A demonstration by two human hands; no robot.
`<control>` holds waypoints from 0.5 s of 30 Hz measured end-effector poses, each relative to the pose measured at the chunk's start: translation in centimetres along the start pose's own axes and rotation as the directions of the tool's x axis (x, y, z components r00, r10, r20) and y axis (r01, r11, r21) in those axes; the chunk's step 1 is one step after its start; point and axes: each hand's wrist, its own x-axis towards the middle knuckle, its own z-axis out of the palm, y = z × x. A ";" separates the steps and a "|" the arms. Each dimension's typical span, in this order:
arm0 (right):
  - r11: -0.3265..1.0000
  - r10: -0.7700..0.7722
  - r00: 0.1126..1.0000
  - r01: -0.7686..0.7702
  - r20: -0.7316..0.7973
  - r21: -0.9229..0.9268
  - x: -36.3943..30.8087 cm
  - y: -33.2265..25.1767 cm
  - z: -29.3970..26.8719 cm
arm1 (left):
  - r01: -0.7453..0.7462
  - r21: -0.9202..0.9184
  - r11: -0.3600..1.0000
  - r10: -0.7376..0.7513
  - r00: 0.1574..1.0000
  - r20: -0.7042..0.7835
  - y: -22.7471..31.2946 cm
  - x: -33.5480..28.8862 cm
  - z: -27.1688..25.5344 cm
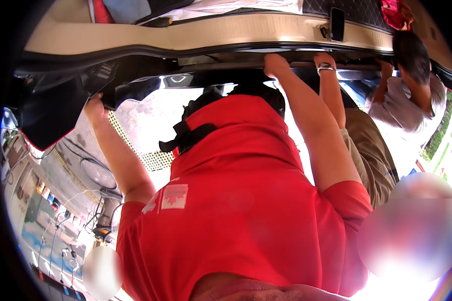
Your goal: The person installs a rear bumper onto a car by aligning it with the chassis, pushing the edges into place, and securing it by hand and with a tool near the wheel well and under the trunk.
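Note:
A long black bumper cover (47, 108) runs across the rear of a car, below its beige sill (135, 39). Its left end juts out toward me and has a thin red lower edge. My left hand (96, 107) grips the cover's edge at that end, the fingers partly hidden behind it. Near the middle, my right hand (276, 65) is closed over the cover's upper edge, just under the sill; its fingertips are out of sight. Beside it, another person's hand with a wristwatch (326, 66) reaches to the same edge.
A second co-worker (412, 75) leans in at the far right with a hand at the cover. A phone (337, 24) stands against the sill. Red cloth (397, 14) lies in the boot. Yellow grating (158, 160) and cables (98, 170) are on the floor at left.

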 end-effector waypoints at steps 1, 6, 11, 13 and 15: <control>1.000 0.012 1.000 -0.012 0.000 0.023 0.1 0.3 0.1 | 0.033 -0.004 0.999 -0.033 0.999 -0.021 0.5 -0.5 0.6; 1.000 0.001 1.000 -0.001 -0.002 0.005 0.3 0.3 0.0 | 0.071 0.047 0.996 -0.070 0.997 -0.030 0.6 -0.6 0.6; 1.000 0.009 1.000 -0.009 0.010 -0.020 -0.2 0.2 -0.2 | 0.061 0.014 0.998 -0.061 0.998 -0.033 0.9 -1.4 1.5; 1.000 -0.004 1.000 0.004 0.003 -0.023 0.0 0.3 -0.3 | 0.032 -0.004 0.999 -0.032 0.999 0.003 2.2 -2.5 2.3; 1.000 -0.010 1.000 0.009 -0.014 -0.027 0.2 0.4 0.1 | 0.031 0.001 1.000 -0.031 0.999 -0.021 2.9 -3.1 2.9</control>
